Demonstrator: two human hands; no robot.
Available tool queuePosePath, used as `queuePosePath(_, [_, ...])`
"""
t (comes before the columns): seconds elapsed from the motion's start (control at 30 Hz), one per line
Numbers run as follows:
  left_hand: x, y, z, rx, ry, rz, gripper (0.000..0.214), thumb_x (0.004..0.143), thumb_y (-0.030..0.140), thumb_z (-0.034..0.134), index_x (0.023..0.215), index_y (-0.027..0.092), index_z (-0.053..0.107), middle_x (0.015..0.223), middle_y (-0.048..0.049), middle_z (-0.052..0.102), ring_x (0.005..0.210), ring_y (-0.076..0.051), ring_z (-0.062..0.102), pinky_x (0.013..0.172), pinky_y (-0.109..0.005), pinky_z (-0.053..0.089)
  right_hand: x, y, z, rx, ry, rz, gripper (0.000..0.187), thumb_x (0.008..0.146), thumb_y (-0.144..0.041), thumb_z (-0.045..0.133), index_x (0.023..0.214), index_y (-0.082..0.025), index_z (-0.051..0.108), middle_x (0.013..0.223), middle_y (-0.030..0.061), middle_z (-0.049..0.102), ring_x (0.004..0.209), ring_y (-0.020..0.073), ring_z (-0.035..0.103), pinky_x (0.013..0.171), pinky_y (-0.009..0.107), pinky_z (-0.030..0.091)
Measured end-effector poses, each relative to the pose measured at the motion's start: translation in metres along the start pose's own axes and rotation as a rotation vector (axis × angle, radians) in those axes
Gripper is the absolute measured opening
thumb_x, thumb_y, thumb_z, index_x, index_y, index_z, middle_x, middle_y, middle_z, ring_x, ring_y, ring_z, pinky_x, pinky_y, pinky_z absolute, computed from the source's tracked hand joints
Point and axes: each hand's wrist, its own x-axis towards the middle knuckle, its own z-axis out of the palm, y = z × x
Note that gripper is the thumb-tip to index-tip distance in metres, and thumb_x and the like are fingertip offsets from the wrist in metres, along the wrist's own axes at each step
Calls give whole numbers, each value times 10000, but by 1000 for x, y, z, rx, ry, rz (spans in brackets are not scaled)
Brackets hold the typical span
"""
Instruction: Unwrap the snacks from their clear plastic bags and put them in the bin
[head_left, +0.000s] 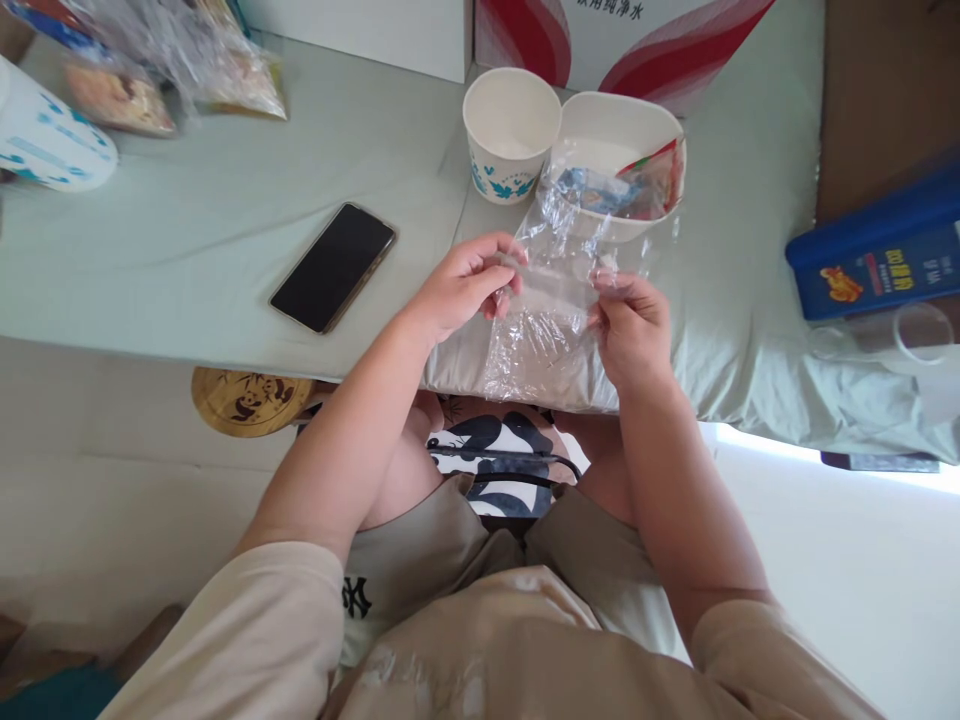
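A clear plastic bag point(551, 300) is stretched between my two hands above the table's near edge. My left hand point(476, 285) pinches its left side with thumb and fingers. On the right side, my right hand point(631, 320) grips the film in closed fingers. The bag's far end overlaps a white oval bowl point(589, 115), in which small blue and red packets point(622, 190) lie. A white paper cup point(512, 120) with blue leaf prints stands upright, touching the bowl's left side.
A black phone point(334, 268) lies left of my left arm. Bagged food point(180, 70) and another printed paper tub point(52, 130) sit far left. Behind the bowl stands a red-and-white carton point(600, 45). At right are a blue package point(877, 255) and a clear plastic cup point(892, 335).
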Motion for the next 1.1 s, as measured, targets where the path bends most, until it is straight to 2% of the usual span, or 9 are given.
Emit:
queuePosePath(0.1, [0, 0, 2, -69, 40, -1, 33, 892, 165, 631, 880, 177, 660, 781, 8, 658, 573, -58, 586, 590, -209, 486, 1, -3, -1, 89, 31, 1, 72, 702, -232, 713, 664, -237, 653, 982, -25, 712, 526, 23, 478, 485, 202, 391])
queuePosePath(0.27, [2, 0, 2, -112, 96, -3, 157, 871, 116, 623, 725, 174, 641, 700, 10, 628, 647, -84, 616, 681, -227, 528, 3, -2, -5, 33, -8, -18, 203, 708, -288, 749, 639, -226, 568, 1117, -2, 662, 606, 56, 498, 540, 242, 459])
queuePosePath(0.43, [4, 3, 3, -135, 108, -9, 209, 911, 226, 603, 719, 164, 653, 750, -24, 692, 722, -116, 666, 740, -260, 562, 1, -1, -9, -58, -68, -116, 331, 772, -437, 763, 634, -227, 548, 1203, 45, 612, 992, 195, 643, 726, 332, 555])
queuePosePath(0.5, [4, 3, 3, -146, 126, -34, 287, 943, 339, 612, 718, 165, 648, 750, -37, 699, 737, -129, 683, 766, -276, 570, 0, -3, -9, -35, -88, -116, 309, 779, -399, 769, 628, -225, 564, 1222, 43, 607, 1125, 237, 636, 825, 382, 571])
queuePosePath(0.63, [8, -1, 0, -110, 213, -77, 448, 959, 491, 612, 636, 180, 605, 651, -40, 658, 691, -145, 680, 746, -284, 565, -1, -5, -7, -26, -107, -139, 222, 774, -281, 748, 627, -223, 592, 1263, 24, 607, 1231, 263, 607, 934, 439, 561])
queuePosePath(0.73, [11, -7, -3, -63, 300, -77, 458, 936, 485, 661, 595, 188, 584, 580, -28, 610, 649, -139, 662, 717, -275, 547, -2, -7, -5, -97, -114, -139, 178, 778, -248, 678, 621, -227, 597, 1271, 24, 611, 1318, 279, 559, 999, 474, 541])
queuePosePath(0.83, [11, -8, -4, -58, 300, -78, 363, 893, 387, 734, 623, 185, 600, 608, -16, 615, 629, -120, 644, 703, -271, 540, -3, -7, -4, -112, -121, -112, 136, 756, -236, 645, 628, -231, 598, 1272, 20, 618, 1328, 283, 554, 1026, 492, 531])
queuePosePath(0.97, [8, -5, -2, -75, 232, -61, 153, 800, 155, 764, 735, 178, 627, 718, 0, 660, 654, -101, 638, 703, -260, 545, 2, -3, -8, -34, -91, -64, 67, 756, -294, 681, 812, -264, 661, 1281, 22, 601, 1179, 260, 626, 894, 423, 571])
queuePosePath(1.1, [5, -3, 2, -72, 182, -33, 187, 758, 50, 720, 862, 182, 637, 829, 8, 675, 746, -113, 683, 779, -285, 568, 8, 4, -13, -7, -63, -1, 392, 850, -570, 653, 1173, -350, 618, 1339, 44, 576, 1048, 236, 663, 780, 380, 580])
